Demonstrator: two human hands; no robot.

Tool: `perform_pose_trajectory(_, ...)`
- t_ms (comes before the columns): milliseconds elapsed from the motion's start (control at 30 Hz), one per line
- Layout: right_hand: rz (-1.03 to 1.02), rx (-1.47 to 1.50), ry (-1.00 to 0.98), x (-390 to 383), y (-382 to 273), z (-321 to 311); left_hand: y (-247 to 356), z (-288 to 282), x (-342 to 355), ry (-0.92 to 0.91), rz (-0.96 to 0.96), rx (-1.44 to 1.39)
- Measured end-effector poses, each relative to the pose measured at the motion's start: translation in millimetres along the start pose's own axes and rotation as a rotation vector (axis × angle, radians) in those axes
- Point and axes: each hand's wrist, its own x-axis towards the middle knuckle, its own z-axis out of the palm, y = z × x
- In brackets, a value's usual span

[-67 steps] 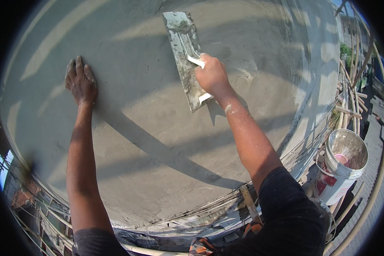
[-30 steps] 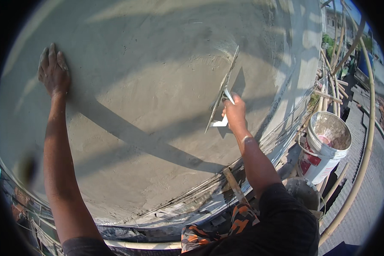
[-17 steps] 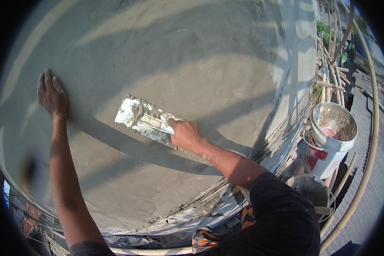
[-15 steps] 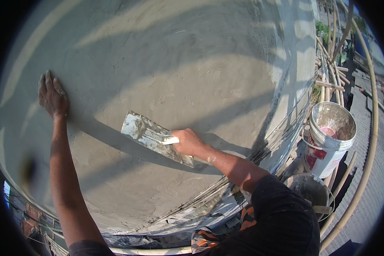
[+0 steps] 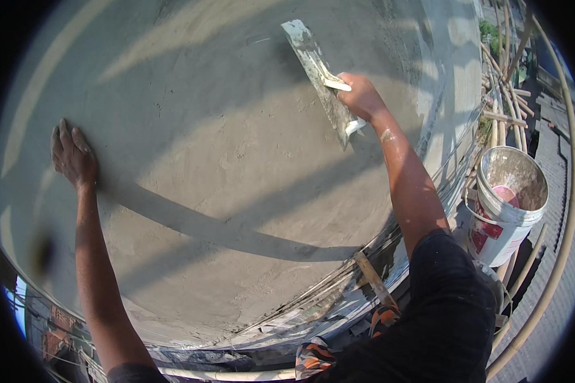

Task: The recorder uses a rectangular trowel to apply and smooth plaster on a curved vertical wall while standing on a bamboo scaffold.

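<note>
A wide wall of grey wet plaster (image 5: 236,172) fills most of the head view. My right hand (image 5: 362,99) is closed round the white handle of a plastering trowel (image 5: 319,73). The trowel's long flat blade is smeared with plaster and tilts from upper left to lower right, against or close to the wall's upper right part. On the left, my left hand (image 5: 75,155) lies flat on the plaster with fingers stretched out, holding nothing. Shadows of my arm and of poles cross the surface.
A white bucket (image 5: 508,223) with a pink vessel inside stands at the right. Bamboo poles (image 5: 565,185) run beside it, over a corrugated grey roof (image 5: 549,293). A wooden piece (image 5: 372,276) and bundled thin strips lie along the wall's lower edge.
My right hand has moved the trowel up and to the right across the wall, and the blade has turned steeper. My left hand stays on the plaster, slightly lower in the picture.
</note>
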Motion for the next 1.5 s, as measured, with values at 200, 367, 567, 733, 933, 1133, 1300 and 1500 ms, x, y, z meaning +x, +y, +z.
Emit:
perform_pose_trajectory(200, 0.005, 0.036, -0.364, -196.3, -61.1, 166.7, -3.6, 4.6, -3.4, -0.009, -0.009, -0.023)
perform_pose_trajectory(367, 0.007, 0.235, -0.252, -164.9, -83.4, 133.1, -10.8, 1.5, -8.3, 0.011, -0.032, 0.006)
perform_pose_trajectory(567, 0.001, 0.030, 0.106, 130.6, -155.4, -33.2, 7.6, -1.9, -4.8, 0.023, -0.025, -0.043)
perform_pose_trajectory(733, -0.315, -0.262, -0.107, 108.9, -235.0, 48.8, -15.1, -1.9, -6.9, 0.051, -0.010, -0.072)
perform_pose_trajectory(933, -0.291, -0.340, -0.436, -117.0, -218.9, 207.3, -47.6, 26.8, -30.6, -0.009, 0.022, -0.217)
perform_pose_trajectory(1133, -0.255, -0.117, -0.865, -340.5, -97.4, 312.4, -54.8, 47.0, -29.0, 0.046, 0.058, -0.343)
perform_pose_trajectory(1300, -0.009, -0.059, -0.492, -333.8, -141.5, 284.8, -45.4, 36.3, -28.9, 0.067, 0.074, -0.314)
perform_pose_trajectory(1500, 0.023, 0.174, -0.236, -270.3, -208.2, 352.0, -53.4, 40.9, -23.8, 0.129, 0.133, -0.330)
